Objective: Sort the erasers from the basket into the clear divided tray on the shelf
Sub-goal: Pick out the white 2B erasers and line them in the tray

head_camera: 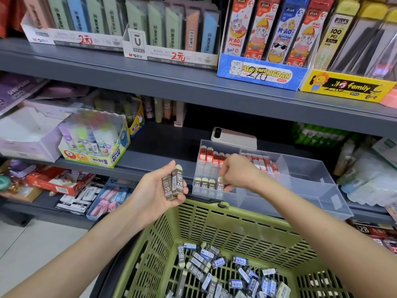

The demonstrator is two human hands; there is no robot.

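My left hand (156,190) holds two brown-sleeved 2B erasers (173,183) upright, left of the clear divided tray (305,177) on the shelf. My right hand (238,172) pinches another brown 2B eraser (220,184) down in the tray's front left compartment, beside three like it standing in a row (204,183). Red-sleeved erasers (211,157) fill the compartments behind. The green basket (214,224) below the tray has several grey and blue-labelled erasers (225,272) loose on its bottom.
A phone (233,136) lies on the shelf behind the tray. A glue-stick box (96,145) stands at the left. Pencil-lead display boxes (171,39) line the upper shelf, which overhangs the tray. The tray's right compartments hold nothing.
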